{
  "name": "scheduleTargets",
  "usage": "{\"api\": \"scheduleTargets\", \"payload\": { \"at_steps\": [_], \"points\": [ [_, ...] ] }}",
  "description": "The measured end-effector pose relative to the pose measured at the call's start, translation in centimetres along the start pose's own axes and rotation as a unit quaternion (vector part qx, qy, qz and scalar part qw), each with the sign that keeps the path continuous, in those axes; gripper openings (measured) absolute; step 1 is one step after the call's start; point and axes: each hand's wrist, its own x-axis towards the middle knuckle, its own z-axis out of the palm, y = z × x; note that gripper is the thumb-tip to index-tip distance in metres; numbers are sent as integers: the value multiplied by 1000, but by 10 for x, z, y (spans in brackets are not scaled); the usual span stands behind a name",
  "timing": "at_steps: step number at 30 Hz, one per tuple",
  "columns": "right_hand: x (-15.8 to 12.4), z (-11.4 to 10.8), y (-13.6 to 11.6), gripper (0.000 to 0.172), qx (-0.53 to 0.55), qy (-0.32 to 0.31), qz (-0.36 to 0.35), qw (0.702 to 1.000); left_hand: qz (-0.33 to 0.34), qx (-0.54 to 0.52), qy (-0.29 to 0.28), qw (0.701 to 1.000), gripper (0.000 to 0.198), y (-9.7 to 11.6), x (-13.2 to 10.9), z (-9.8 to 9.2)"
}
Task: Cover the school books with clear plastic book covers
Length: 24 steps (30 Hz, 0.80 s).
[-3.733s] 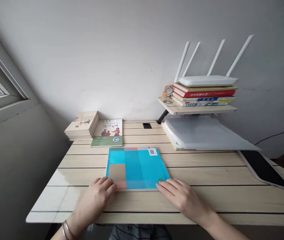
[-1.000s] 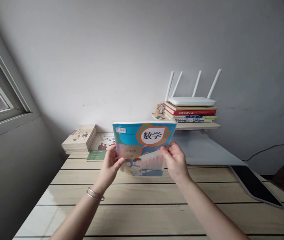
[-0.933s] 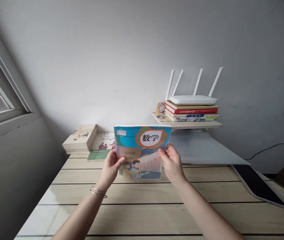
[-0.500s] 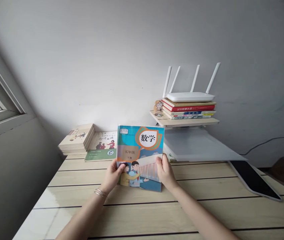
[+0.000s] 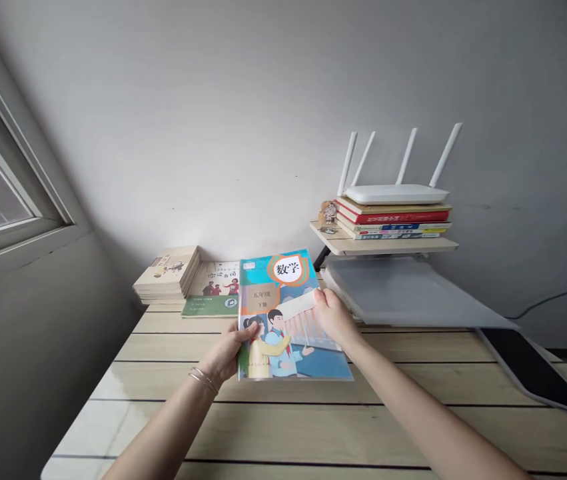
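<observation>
A blue maths textbook (image 5: pixel 313 360) in a clear cover is held above the table, its front cover facing me and tilted back. My left hand (image 5: pixel 228 347) grips its left edge, thumb on the front and fingers hidden behind. On the right edge, higher up, my right hand (image 5: pixel 334 319) has its thumb on the cover and its other fingers mostly out of sight. Behind the textbook's left edge lies a green-and-white booklet (image 5: pixel 208 305), partly covered by it. A stack of beige books (image 5: pixel 166 277) stands left of the booklet.
At the back right, a small raised shelf (image 5: pixel 388 247) carries several stacked books (image 5: pixel 398 217) with a white router (image 5: pixel 397 194) on top. Beneath it lies a translucent plastic folder (image 5: pixel 413 297). A dark tablet (image 5: pixel 538 373) rests on the slatted table (image 5: pixel 288 423) at the right.
The textbook has tilted further back and turned slightly. My right hand sits a little higher against its right edge. The whole view has shifted, so the background appears further right.
</observation>
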Motion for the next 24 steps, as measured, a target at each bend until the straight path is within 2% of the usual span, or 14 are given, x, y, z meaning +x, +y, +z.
{"api": "scheduleTargets", "payload": {
  "at_steps": [3,5,9,12,15,18,20,22,23,24],
  "points": [
    [5,17,17,29,16,-64,86,994,-44,47,97,993,31,-15,2,-13],
    [2,26,30,31,30,-95,113,989,-55,102,150,982,32,-27,5,-21],
    [-16,28,52,37,60,-142,126,980,-3,164,208,964,27,-44,11,-28],
    [-33,21,64,39,69,-168,125,975,15,194,228,954,22,-51,13,-27],
    [-47,16,66,36,12,-187,143,972,25,204,232,951,21,-53,13,-22],
    [-54,15,61,36,-64,-188,144,969,-1,223,216,950,22,-50,9,-16],
    [-57,14,57,35,-124,-178,99,971,-37,253,201,946,27,-46,2,-13],
    [-58,12,54,31,-202,-165,37,965,-55,353,182,916,33,-41,-7,-12],
    [-59,11,53,29,-240,-159,10,957,-40,439,172,881,35,-39,-12,-12],
    [-60,10,53,28,-273,-156,-13,949,-9,540,168,825,36,-37,-16,-12]
  ]
}}
